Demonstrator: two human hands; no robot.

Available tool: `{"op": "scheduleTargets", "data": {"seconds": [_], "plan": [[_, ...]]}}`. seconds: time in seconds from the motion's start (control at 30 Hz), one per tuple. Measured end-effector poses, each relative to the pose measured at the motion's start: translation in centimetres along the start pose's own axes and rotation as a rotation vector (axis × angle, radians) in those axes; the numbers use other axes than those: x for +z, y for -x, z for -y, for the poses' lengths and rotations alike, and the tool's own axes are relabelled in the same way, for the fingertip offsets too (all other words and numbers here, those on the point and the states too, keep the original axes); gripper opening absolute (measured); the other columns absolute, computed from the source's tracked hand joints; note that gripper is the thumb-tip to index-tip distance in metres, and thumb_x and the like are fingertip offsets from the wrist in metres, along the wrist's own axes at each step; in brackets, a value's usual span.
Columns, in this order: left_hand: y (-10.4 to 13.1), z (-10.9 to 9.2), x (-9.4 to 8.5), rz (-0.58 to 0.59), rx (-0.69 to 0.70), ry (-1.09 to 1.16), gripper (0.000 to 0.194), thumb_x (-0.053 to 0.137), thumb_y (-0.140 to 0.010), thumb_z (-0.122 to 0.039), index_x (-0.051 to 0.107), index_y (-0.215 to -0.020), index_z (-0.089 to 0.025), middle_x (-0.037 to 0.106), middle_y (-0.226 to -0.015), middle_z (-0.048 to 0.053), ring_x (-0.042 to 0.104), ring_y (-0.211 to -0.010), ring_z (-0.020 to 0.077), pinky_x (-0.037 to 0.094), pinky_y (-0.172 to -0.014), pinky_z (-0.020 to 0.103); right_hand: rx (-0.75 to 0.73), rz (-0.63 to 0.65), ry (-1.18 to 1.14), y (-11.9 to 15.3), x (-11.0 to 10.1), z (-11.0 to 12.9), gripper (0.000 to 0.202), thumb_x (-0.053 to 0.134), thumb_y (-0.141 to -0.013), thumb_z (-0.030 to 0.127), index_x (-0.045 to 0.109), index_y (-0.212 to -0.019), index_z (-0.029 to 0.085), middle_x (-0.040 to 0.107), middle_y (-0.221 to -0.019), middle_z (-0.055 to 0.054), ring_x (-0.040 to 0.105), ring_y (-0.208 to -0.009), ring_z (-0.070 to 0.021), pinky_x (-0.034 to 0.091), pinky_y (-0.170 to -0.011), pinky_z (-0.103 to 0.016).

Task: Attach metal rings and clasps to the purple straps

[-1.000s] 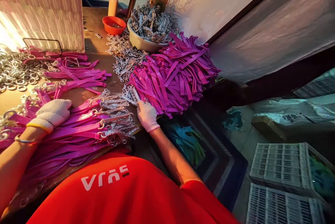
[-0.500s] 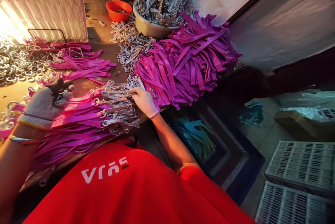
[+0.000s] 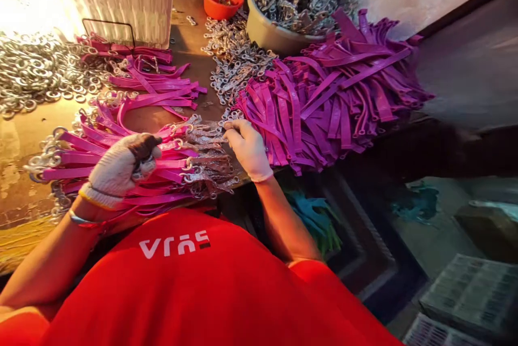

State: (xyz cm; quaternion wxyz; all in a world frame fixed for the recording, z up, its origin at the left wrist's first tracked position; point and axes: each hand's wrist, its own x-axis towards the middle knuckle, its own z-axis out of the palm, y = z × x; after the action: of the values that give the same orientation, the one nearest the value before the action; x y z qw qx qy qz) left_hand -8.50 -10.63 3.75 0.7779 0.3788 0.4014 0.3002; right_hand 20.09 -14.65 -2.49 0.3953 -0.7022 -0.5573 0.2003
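Note:
My left hand (image 3: 126, 167), in a whitish glove with dark fingertips, is closed above a row of pink straps (image 3: 76, 158); what it grips, if anything, is hidden. These straps have metal rings at their left ends and silver chain pieces (image 3: 208, 176) at their right ends. My right hand (image 3: 247, 146), in a thin white glove, has its fingers pinched at the edge of small metal links (image 3: 232, 115). What lies between those fingertips is too small to make out. Just right of it rises a large heap of magenta straps (image 3: 324, 103).
A grey tub (image 3: 275, 35) of metal chains stands at the back, beside a red bowl (image 3: 222, 0) and loose links (image 3: 238, 60). Silver rings (image 3: 36, 73) are piled at the left near a ribbed panel (image 3: 133, 0). Crates (image 3: 471, 292) are on the floor at right.
The view has shifted, so the table's contents appear farther right. My left hand has moved right over the straps, nearer my right hand, which remains by the small links.

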Motion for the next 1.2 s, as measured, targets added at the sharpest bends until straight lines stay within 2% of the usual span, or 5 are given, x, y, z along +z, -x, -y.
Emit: {"op": "scheduleTargets", "data": {"seconds": [0.23, 0.4, 0.57, 0.87, 1.2], "plan": [[-0.5, 0.7, 0.1, 0.098, -0.076, -0.077, 0.034, 0.063, -0.091, -0.042, 0.069, -0.084, -0.009, 0.052, -0.055, 0.002, 0.036, -0.039, 0.0055, 0.022, -0.034, 0.018, -0.310, 0.242, -0.187, 1.0, 1.2, 8.8, 0.021, 0.052, -0.098, 0.030, 0.069, -0.108, 0.021, 0.072, -0.100, -0.001, 0.065, -0.091, -0.0152, 0.050, -0.085, -0.026], [-0.5, 0.6, 0.0, 0.042, -0.108, 0.042, 0.026, 0.067, -0.084, -0.030, 0.073, -0.096, -0.008, 0.065, -0.073, 0.008, 0.050, -0.046, 0.0071, 0.031, -0.038, 0.016, -0.402, 0.267, -0.076, 0.0, 2.7, 9.2, 0.024, 0.050, -0.100, 0.027, 0.067, -0.115, 0.020, 0.074, -0.106, -0.004, 0.068, -0.095, -0.0180, 0.050, -0.088, -0.028], [-0.4, -0.1, 0.7, 0.070, -0.062, 0.025, 0.023, 0.069, -0.082, -0.030, 0.069, -0.085, -0.008, 0.055, -0.063, 0.002, 0.036, -0.038, 0.0026, 0.021, -0.033, 0.014, -0.516, 0.287, 0.095, -0.1, 2.6, 9.2, 0.032, 0.047, -0.100, 0.024, 0.059, -0.129, 0.021, 0.069, -0.120, -0.009, 0.063, -0.110, -0.0229, 0.048, -0.096, -0.034], [-1.2, 0.3, 1.2, 0.041, -0.056, 0.141, 0.016, 0.067, -0.078, -0.025, 0.056, -0.074, -0.014, 0.048, -0.058, -0.003, 0.036, -0.039, 0.0037, 0.023, -0.033, 0.013, -0.919, 0.271, 0.763, -0.5, 2.4, 11.3, 0.031, 0.047, -0.100, 0.015, 0.060, -0.128, 0.017, 0.068, -0.106, -0.012, 0.056, -0.088, -0.0239, 0.036, -0.071, -0.036], [0.5, -0.9, 1.2, 0.015, 0.179, -0.277, 0.032, 0.071, -0.088, -0.046, 0.062, -0.082, -0.015, 0.047, -0.051, -0.004, 0.036, -0.041, 0.0054, 0.026, -0.039, 0.018, -0.593, 0.382, 0.131, -0.6, 2.7, 10.4, 0.043, 0.042, -0.107, 0.042, 0.058, -0.074, 0.019, 0.058, -0.069, 0.001, 0.049, -0.063, -0.0126, 0.031, -0.062, -0.027]]}}
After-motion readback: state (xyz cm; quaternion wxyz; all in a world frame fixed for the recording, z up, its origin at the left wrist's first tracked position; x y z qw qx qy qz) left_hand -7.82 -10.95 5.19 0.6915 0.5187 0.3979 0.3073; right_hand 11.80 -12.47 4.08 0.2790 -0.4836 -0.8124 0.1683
